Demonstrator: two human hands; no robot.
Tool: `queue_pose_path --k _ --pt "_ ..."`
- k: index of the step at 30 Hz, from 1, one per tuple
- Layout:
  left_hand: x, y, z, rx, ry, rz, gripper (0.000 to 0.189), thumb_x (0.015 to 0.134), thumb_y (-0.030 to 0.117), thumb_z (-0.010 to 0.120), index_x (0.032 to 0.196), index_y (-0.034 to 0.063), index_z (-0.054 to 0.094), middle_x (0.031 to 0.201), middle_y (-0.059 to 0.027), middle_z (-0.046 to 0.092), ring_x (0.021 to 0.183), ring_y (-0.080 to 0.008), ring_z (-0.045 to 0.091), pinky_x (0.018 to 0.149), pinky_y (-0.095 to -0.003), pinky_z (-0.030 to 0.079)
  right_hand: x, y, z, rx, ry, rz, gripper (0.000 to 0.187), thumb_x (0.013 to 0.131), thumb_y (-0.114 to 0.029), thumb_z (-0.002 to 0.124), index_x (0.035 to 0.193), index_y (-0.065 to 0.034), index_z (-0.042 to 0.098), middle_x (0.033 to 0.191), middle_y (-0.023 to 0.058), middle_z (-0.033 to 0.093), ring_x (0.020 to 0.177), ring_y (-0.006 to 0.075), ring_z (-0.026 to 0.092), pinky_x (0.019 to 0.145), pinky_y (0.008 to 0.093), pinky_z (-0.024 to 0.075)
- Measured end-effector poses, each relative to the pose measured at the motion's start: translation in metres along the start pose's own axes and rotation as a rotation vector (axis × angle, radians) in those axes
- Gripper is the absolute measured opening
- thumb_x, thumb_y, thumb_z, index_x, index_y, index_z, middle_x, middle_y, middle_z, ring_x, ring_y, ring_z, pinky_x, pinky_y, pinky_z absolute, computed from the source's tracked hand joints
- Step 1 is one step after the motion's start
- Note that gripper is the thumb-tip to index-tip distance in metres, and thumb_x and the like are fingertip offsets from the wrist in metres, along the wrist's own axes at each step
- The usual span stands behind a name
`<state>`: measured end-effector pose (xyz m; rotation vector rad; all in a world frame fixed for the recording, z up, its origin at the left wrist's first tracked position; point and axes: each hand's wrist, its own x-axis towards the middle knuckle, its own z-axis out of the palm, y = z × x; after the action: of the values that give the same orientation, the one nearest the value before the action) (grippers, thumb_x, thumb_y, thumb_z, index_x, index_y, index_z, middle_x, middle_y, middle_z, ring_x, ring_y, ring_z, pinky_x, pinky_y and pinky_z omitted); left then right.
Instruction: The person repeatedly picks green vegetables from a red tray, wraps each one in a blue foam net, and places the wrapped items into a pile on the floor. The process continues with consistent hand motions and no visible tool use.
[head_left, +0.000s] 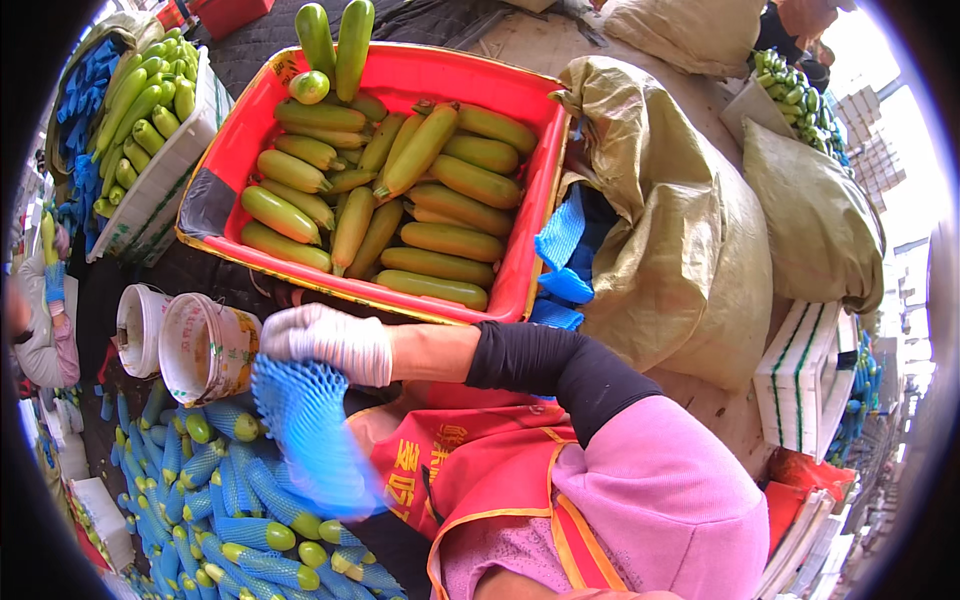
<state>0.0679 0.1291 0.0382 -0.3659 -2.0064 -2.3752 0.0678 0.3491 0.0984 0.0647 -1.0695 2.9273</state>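
Observation:
My right hand (326, 341), in a white knitted glove, grips the upper end of a blue foam net sleeve (311, 420). The sleeve hangs down and its lower part is blurred; whether anything is inside I cannot tell. My left hand is out of view. Just beyond my right hand stands a red plastic crate (217, 184) with bare zucchini (439, 274) laid in rows. Two zucchini (352, 49) stand upright at its far left corner, beside one seen end-on. Below and left of my hand lies a heap of zucchini in blue net sleeves (217, 495).
Two white buckets (206, 349) stand left of my hand. A large woven sack (667, 247) and blue net sleeves (562, 244) border the crate's right side. A white foam box of zucchini (169, 180) stands at upper left. Another person's sleeve (66, 349) shows at far left.

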Motion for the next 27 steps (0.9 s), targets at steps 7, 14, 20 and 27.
queue_pose_path --k 7,14,20,27 --pt "0.011 0.029 -0.003 1.875 -0.225 0.748 0.054 0.098 0.036 0.058 0.145 0.0124 0.05 0.148 -0.0091 0.051 0.134 -0.0255 0.05 0.111 -0.0418 0.04 -0.016 0.053 0.018 -0.611 -0.083 0.053 0.022 0.079 -0.019 0.073 0.096 -0.0067 0.075 0.085 0.02 0.072 0.082 0.0416 0.071 0.071 0.0431 0.0562" --pt "0.065 0.023 0.022 -0.322 -0.235 -0.339 0.067 0.097 0.022 0.063 0.154 -0.0021 0.037 0.162 -0.022 0.036 0.148 -0.0386 0.039 0.119 -0.0518 0.037 0.085 -0.061 -0.159 -2.153 0.478 -0.139 0.03 0.075 -0.017 0.075 0.103 -0.0111 0.066 0.104 0.0156 0.067 0.097 0.0367 0.068 0.08 0.0508 0.0553" --pt "0.06 -0.025 -0.009 -0.183 -0.308 -0.344 0.048 0.092 0.009 0.066 0.135 -0.0095 0.055 0.139 -0.0213 0.061 0.111 -0.0307 0.068 0.088 -0.0414 0.058 0.055 -0.098 -0.29 -2.764 0.404 0.245 0.052 0.075 -0.022 0.078 0.124 -0.0171 0.064 0.12 0.0122 0.064 0.124 0.033 0.058 0.115 0.061 0.0334" --pt "0.047 0.003 0.033 1.027 -0.536 0.612 0.021 0.087 0.013 0.069 0.108 0.0126 0.069 0.115 -0.0091 0.072 0.099 -0.033 0.07 0.085 -0.0412 0.059 0.035 -0.151 -0.163 -1.193 0.541 -0.17 0.048 0.07 -0.016 0.084 0.114 -0.0094 0.065 0.107 0.011 0.071 0.105 0.0334 0.067 0.091 0.0441 0.0546"
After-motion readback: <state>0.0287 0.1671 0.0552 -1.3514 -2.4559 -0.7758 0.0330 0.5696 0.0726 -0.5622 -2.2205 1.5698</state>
